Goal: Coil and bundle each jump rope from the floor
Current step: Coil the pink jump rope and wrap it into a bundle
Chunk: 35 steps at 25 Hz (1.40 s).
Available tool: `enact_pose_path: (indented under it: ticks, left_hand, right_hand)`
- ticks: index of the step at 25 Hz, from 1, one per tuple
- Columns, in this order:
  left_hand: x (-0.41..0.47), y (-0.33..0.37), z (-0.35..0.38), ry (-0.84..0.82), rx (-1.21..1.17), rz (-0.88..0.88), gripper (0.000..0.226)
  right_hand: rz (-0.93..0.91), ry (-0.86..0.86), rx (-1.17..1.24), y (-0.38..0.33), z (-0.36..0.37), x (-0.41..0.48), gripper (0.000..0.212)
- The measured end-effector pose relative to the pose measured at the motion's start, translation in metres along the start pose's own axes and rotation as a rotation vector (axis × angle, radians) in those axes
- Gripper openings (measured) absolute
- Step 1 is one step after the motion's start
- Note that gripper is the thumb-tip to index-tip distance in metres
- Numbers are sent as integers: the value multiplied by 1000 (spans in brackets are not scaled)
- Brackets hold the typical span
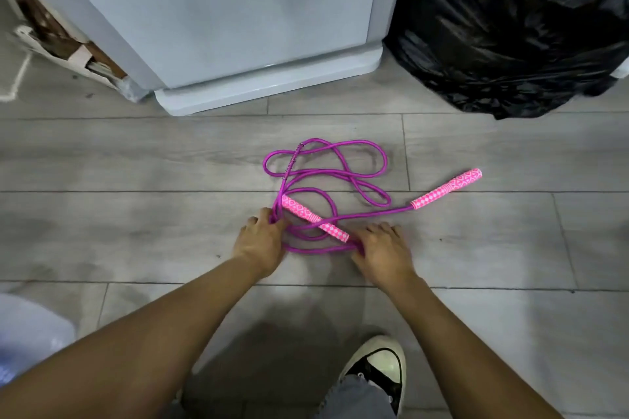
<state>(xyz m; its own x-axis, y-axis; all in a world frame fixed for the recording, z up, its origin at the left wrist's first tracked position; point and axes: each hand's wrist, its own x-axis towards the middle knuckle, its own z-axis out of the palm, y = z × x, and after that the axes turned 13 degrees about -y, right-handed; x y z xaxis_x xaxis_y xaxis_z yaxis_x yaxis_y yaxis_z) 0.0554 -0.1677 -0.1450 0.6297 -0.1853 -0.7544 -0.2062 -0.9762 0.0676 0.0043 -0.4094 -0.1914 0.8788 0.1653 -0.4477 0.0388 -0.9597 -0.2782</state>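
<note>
Purple rope [320, 250] strands are gathered in the left hand [262, 241]. Its grip is closed round several of them at the near-left edge of the tangle, just beside the cord end of the near handle [315, 218], seemingly so that the loops are kept together at one anchor point. The right hand [381, 248] is laid low on the floor [136, 163] at the other end of the nearest loop. Its fingers are spread forward and its thumb is against the cord. Whether this grip pinches the loop or only presses it down cannot be told. The loop is thus stretched flat between the two hands, probably to set the length of the coil. The near handle is lying across this loop, slanting from the left hand toward the right. The rest of the rope is spread loosely on the floor beyond, in overlapping curves not yet drawn in. One strand is run out to the far handle [447, 189], well apart to the right. Coiling is judged to be at its start. A pale appliance [238, 27] and a black bag [510, 27] are stood behind the rope, and a shoe [377, 364] is planted near the person.
</note>
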Motion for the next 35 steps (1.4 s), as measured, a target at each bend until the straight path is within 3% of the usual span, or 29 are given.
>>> enact_pose_path:
  ticks: [3,10,12,14,16,17,19,21,22,25,30,35]
  left_hand:
    - [-5,0,9,-44,-14,-14,58]
    - [-14,1,9,-48,129,33,43]
    - [-17,1,11,-71,170,62,41]
    - [-20,2,14,-111,183,75,43]
    - [-21,2,16,-175,188,61,44]
    - [-22,0,16,-210,193,57,44]
    - [-25,-1,13,-277,199,49,43]
    - [-29,0,8,-326,180,49,42]
    - [-31,0,4,-333,160,54,43]
    - [-43,5,-21,-213,2,98,43]
    - [-97,25,-107,161,-632,295,51]
    - [-182,33,-173,199,-963,577,11]
  right_hand:
    - [69,48,41,-9,7,-2,34]
    - [-61,193,-29,-51,6,15,28]
    - [-59,101,-46,-60,0,26,34]
    - [-24,-122,-98,-70,-5,38,39]
    - [-28,-210,-130,-73,-12,44,32]
    - [-56,-191,-6,-69,-18,45,26]
    - [-132,-139,491,-57,-41,36,13]
    - [-200,-4,954,-45,-78,25,11]
    - [-227,62,1063,-42,-100,20,10]
    - [-311,78,1128,-54,-166,5,11]
    - [-343,106,952,-98,-234,-21,5]
    - [-354,224,899,-150,-312,-68,9]
